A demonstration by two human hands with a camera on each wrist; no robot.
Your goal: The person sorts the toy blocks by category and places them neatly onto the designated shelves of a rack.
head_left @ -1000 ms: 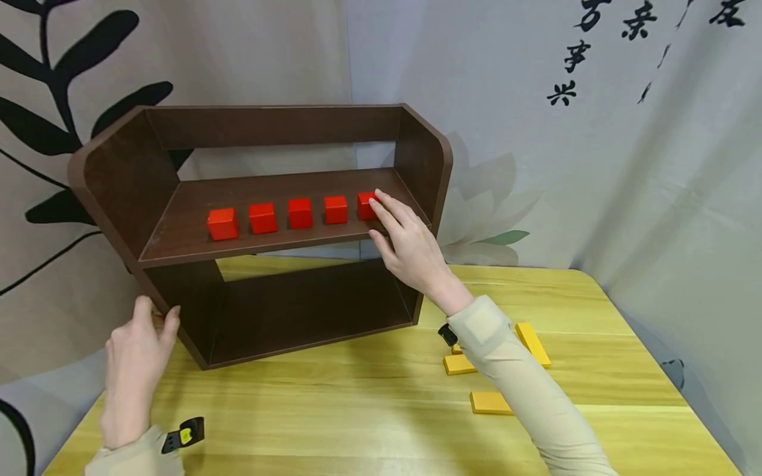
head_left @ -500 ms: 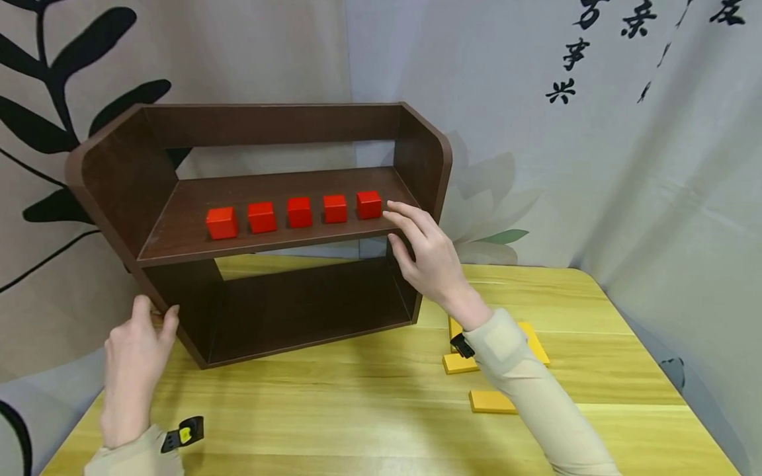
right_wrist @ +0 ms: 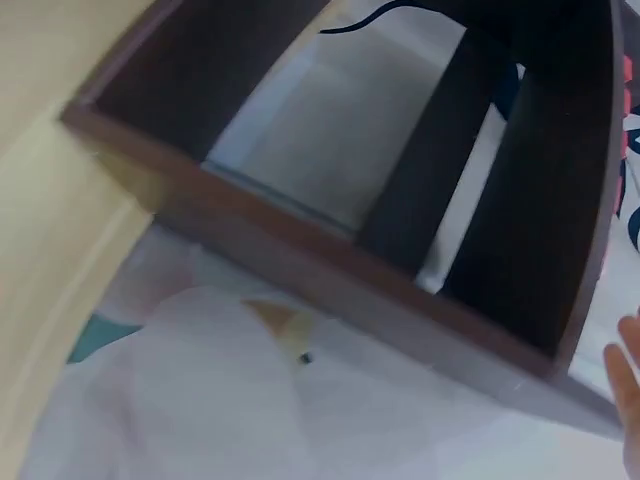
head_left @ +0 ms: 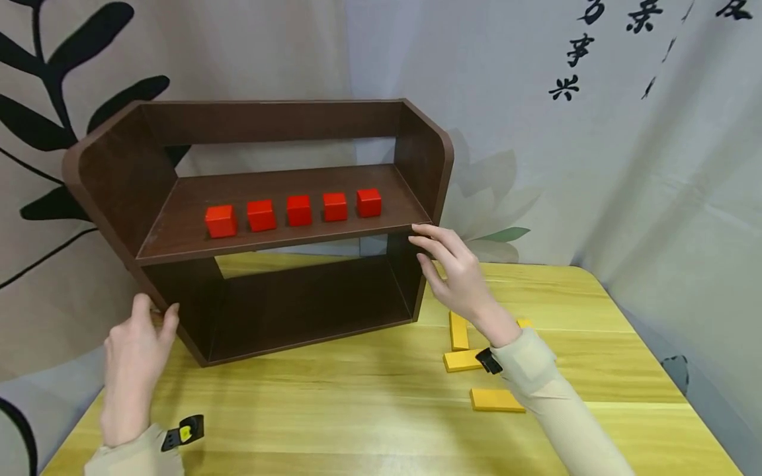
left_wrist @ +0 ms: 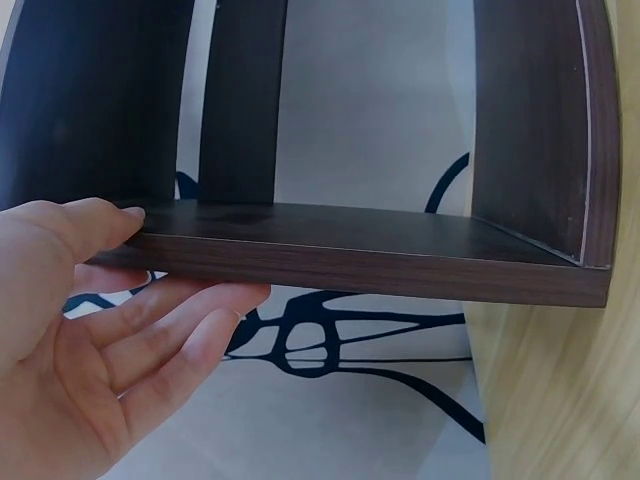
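Observation:
A dark brown two-tier shelf stands on the table. Along its middle board sits a row of several red cubes, spaced apart. My left hand grips the shelf's left side panel low down; in the left wrist view the thumb lies on the panel's inner face and the fingers are beneath its edge. At the front right corner of the middle board is my right hand, fingers loosely bent and holding nothing. Only some of its fingertips show at the right edge of the right wrist view.
Several flat yellow blocks lie on the wooden table to the right of the shelf, some partly hidden under the right forearm. A printed curtain hangs behind the table and along its right side.
The right hand has drawn away from the rightmost red cube, moving right and down to the shelf's front right corner. The left hand keeps its grip. The cubes stay in place.

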